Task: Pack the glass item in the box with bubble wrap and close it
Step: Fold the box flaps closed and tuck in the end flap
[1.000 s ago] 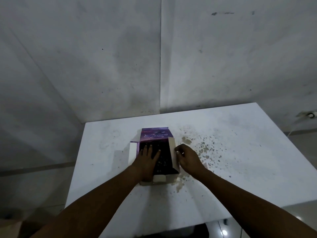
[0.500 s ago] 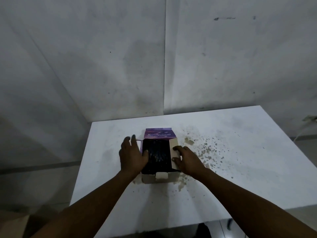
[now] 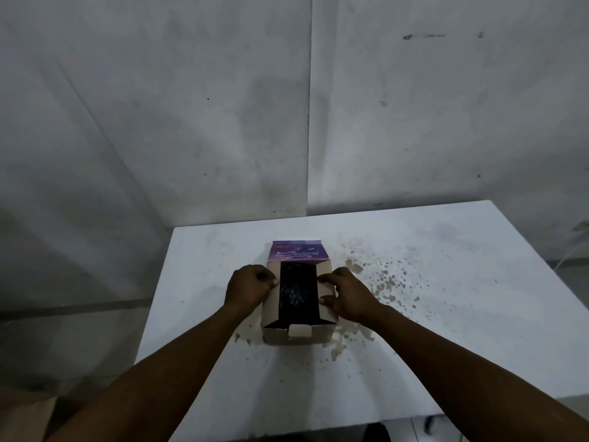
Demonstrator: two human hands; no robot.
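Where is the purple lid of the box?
The purple lid stands open at the box's far end, beyond both hands, mid-table in the head view.

box (image 3: pixel 298 333) | cardboard, purple lid flap raised | side flaps half-folded | dark bubbly contents (image 3: pixel 298 290) inside

box (image 3: pixel 299 314) contents dark and unreadable, lid (image 3: pixel 298 251) print too blurred to read, forearms cut off by bottom edge

Dim, flat light leaves the grey wall panels (image 3: pixel 191 122) murky and the white tabletop (image 3: pixel 446 298) only faintly brighter. Soft shadows spread beneath both forearms. Straight edges bow toward the corners, and fine detail looks smeared and grainy.
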